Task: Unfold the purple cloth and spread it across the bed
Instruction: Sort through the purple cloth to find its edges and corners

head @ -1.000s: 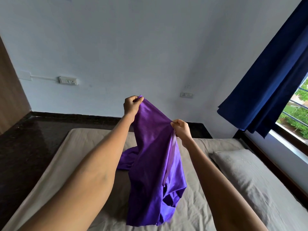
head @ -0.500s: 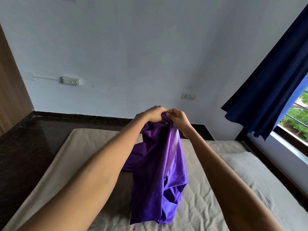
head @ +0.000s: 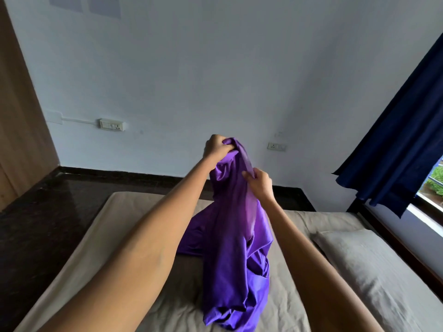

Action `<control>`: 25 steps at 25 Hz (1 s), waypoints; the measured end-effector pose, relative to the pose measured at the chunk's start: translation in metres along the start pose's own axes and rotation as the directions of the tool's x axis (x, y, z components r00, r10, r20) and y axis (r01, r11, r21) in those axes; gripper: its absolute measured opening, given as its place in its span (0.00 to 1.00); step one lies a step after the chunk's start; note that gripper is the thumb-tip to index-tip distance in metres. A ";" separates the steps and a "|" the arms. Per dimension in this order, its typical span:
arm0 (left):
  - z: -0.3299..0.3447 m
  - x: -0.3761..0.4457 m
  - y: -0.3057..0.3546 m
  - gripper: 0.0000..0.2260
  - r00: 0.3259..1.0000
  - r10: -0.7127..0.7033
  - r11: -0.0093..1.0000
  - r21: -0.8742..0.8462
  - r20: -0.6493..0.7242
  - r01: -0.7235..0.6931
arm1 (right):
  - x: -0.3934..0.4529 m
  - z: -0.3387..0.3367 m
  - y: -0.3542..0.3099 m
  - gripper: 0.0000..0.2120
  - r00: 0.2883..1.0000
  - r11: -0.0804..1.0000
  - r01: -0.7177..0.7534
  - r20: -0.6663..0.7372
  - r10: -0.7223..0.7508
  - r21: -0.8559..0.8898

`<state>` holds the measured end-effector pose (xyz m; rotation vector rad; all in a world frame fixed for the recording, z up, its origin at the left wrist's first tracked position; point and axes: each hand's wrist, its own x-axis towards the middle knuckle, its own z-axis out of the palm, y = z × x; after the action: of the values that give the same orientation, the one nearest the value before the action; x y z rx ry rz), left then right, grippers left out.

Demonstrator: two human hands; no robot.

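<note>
The shiny purple cloth [head: 235,240] hangs bunched in front of me, its lower folds piled on the bed [head: 100,255]. My left hand [head: 217,146] grips the cloth's top end, held high. My right hand [head: 260,184] is lower and to the right, pinching an edge of the same cloth. The bed has a grey-beige sheet and lies below both arms.
A grey pillow [head: 374,267] lies on the bed's right side. A dark blue curtain [head: 395,144] hangs by the window at right. Dark floor [head: 43,212] runs along the bed's left, with a wooden door [head: 19,116] beyond. A white wall stands behind.
My hands, close together at the cloth's top half a second ago, have parted: the left rose with the top end, the right slid down the edge.
</note>
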<state>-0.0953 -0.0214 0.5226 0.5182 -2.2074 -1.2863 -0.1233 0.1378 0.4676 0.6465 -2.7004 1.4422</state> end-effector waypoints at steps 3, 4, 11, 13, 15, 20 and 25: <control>-0.029 0.012 -0.024 0.13 0.999 -0.006 0.998 0.062 -0.039 0.009 | 0.017 -0.027 -0.004 0.08 0.993 0.991 0.087 0.092 -0.077 -0.103; -0.038 0.014 -0.029 0.11 1.000 0.006 0.995 0.097 -0.018 -0.004 | 0.025 -0.035 -0.006 0.05 0.990 0.986 0.123 0.076 -0.115 -0.114; -0.036 0.008 -0.016 0.18 1.000 0.002 0.988 0.154 -0.028 0.003 | 0.018 -0.035 -0.024 0.07 0.850 0.805 0.493 -0.013 -0.526 -0.330; -0.025 0.005 -0.006 0.19 1.000 0.002 0.984 0.178 -0.001 -0.002 | 0.000 -0.013 -0.036 0.06 0.859 0.860 0.499 -0.069 -0.507 -0.103; -0.016 0.005 -0.001 0.20 1.000 0.010 0.979 0.202 0.002 -0.010 | -0.007 0.006 -0.049 0.09 0.907 0.896 0.417 -0.134 -0.400 0.152; -0.015 0.008 -0.003 0.18 0.999 0.001 0.976 0.218 0.048 -0.012 | 0.010 0.012 -0.034 0.17 1.000 0.999 0.028 0.005 -0.028 -0.023; -0.016 0.006 -0.004 0.18 0.999 0.009 0.956 0.292 0.052 -0.024 | -0.004 0.014 -0.023 0.26 0.944 0.916 0.302 -0.052 -0.326 -0.263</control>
<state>-0.0899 -0.0374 0.5276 0.5813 -2.4551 -0.9767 -0.1088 0.1166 0.4774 0.9146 -2.5002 1.0067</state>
